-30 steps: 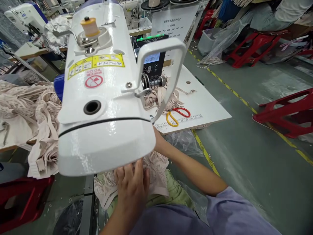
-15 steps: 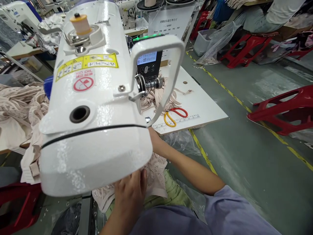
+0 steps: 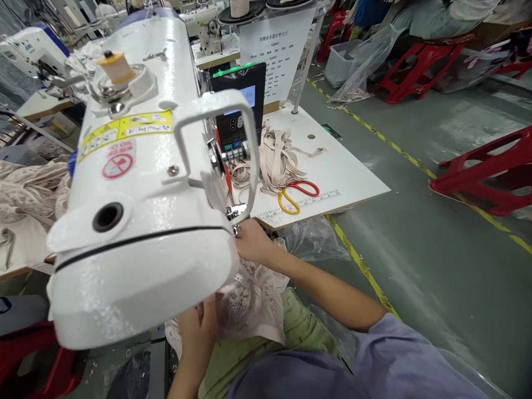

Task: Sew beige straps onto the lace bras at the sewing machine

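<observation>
"Below the front of the sewing machine [image 3: 145, 288], how does the lace cloth [image 3: 249, 302] lie?"

"Partly hidden by the machine, with the rest drooping over the green fabric [image 3: 236, 363] on the person's lap."

"And the hands?"

"The left hand [image 3: 200, 326] is at the cloth's left side, loosely bent, but its fingertips are out of sight under the machine, so I can't tell whether it grips. The right hand [image 3: 255, 243] is curled at the machine's other side, just above the cloth. Its fingertips are hidden too, so I can't tell what it has hold of."

"How will the stuff handle?"

"Light and limp, I'd judge — it falls in soft folds and shouldn't keep a shape unaided. The openwork looks delicate; a nail or metal corner could snag it, and a hard tug might pull it out of true."

"So where to take hold?"

"By the plain lower edge [image 3: 271, 331], with a flat, easy pinch — it looks denser than the lace. Slippery or not, I can't say."
</observation>
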Available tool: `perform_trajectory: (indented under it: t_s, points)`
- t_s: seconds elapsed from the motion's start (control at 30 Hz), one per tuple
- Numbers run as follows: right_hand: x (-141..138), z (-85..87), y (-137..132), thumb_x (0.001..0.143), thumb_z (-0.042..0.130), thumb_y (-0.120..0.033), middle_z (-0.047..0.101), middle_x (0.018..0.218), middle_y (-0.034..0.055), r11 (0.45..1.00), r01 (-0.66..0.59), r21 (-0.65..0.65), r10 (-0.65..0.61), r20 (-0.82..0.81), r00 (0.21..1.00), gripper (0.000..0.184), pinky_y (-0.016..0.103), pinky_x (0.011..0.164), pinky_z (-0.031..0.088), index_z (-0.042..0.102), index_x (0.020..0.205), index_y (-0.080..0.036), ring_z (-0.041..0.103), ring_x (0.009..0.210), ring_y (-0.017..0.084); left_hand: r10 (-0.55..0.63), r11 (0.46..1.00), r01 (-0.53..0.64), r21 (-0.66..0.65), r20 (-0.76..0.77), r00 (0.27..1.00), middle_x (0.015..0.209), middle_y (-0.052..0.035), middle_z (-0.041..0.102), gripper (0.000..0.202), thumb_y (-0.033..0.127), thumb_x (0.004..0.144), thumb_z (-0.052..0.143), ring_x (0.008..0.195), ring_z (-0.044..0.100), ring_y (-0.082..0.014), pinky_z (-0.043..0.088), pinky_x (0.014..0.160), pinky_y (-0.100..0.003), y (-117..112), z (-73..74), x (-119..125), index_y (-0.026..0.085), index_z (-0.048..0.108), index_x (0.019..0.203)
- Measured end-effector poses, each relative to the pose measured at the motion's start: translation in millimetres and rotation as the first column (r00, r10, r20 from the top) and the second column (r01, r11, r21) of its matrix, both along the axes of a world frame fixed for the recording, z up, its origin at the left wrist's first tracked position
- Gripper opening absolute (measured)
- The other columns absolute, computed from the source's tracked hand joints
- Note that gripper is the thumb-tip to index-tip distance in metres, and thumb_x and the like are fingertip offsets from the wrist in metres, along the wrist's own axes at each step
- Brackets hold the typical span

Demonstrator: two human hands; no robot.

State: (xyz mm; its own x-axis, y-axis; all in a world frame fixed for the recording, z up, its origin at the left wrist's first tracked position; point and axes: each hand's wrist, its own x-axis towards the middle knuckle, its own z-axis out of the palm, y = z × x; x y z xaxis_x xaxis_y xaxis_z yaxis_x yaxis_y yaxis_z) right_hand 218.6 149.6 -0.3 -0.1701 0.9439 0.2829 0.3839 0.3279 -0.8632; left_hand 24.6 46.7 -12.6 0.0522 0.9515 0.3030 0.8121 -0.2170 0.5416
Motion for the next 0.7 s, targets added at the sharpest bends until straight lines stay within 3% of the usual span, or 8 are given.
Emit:
perform_trajectory:
  t_s: [0.1, 0.2, 0.33, 0.5, 0.7]
  points:
    - [-2, -3.0, 0, 0.085, 0.055, -0.021, 0.061, 0.1, 0.008, 0.999, -0.007, 0.044, 0.005, 0.036, 0.999, 0.012, 0.029, 0.069, 0.045, 0.066, 0.086, -0.018, 0.058, 0.089, 0.022, 0.022, 0.98, 0.006, -0.199, 0.138, 0.99, 0.069, -0.0019, 0.062, 0.036, 0.042, 0.097, 0.037, 0.071, 0.061, -0.0202, 0.05, 0.067, -0.029, 6, 3.5, -3, 0.021, 0.064, 0.085]
    - [-3, -5.7, 0, 0.085, 0.056, -0.025, 0.06, 0.094, 0.0069, 0.999, 0.004, 0.035, -0.007, 0.081, 0.997, 0.012, 0.028, 0.065, 0.042, 0.066, 0.085, -0.018, 0.057, 0.081, 0.02, 0.046, 0.959, 0.007, -0.283, 0.182, 0.982, 0.06, 0.001, 0.055, 0.039, 0.043, 0.096, 0.038, 0.057, 0.053, -0.0162, 0.044, 0.055, -0.025, 9, 10.3, -2, 0.021, 0.058, 0.071]
    - [-1, -4.8, 0, 0.084, 0.056, -0.022, 0.06, 0.09, 0.0051, 1.0, 0.024, 0.011, -0.025, 0.062, 0.998, 0.013, 0.027, 0.065, 0.04, 0.067, 0.089, -0.018, 0.056, 0.078, 0.018, 0.087, 0.967, -0.04, -0.25, 0.183, 0.979, 0.063, 0.0008, 0.057, 0.035, 0.042, 0.094, 0.043, 0.06, 0.054, -0.0154, 0.041, 0.053, -0.024, 7, 15.6, 2, 0.02, 0.056, 0.071]
    - [0, -3.8, 1, 0.078, 0.057, -0.013, 0.061, 0.094, 0.0053, 0.998, 0.006, 0.055, -0.007, 0.022, 1.0, 0.015, 0.026, 0.074, 0.043, 0.065, 0.09, -0.017, 0.057, 0.087, 0.019, 0.117, 0.983, -0.091, -0.16, 0.159, 0.98, 0.055, 0.0044, 0.048, 0.029, 0.042, 0.09, 0.051, 0.047, 0.045, -0.0127, 0.035, 0.045, -0.023, 6, 16.4, 9, 0.02, 0.055, 0.072]
    - [1, -8.3, 5, 0.075, 0.057, -0.009, 0.061, 0.106, 0.0064, 0.991, 0.004, 0.13, 0.002, -0.045, 0.999, 0.016, 0.028, 0.082, 0.045, 0.062, 0.088, -0.017, 0.056, 0.1, 0.021, 0.052, 0.991, -0.038, -0.128, 0.106, 0.993, 0.053, 0.0026, 0.05, 0.031, 0.042, 0.087, 0.053, 0.045, 0.047, -0.0132, 0.035, 0.046, -0.024, 13, 22.8, 14, 0.021, 0.054, 0.064]
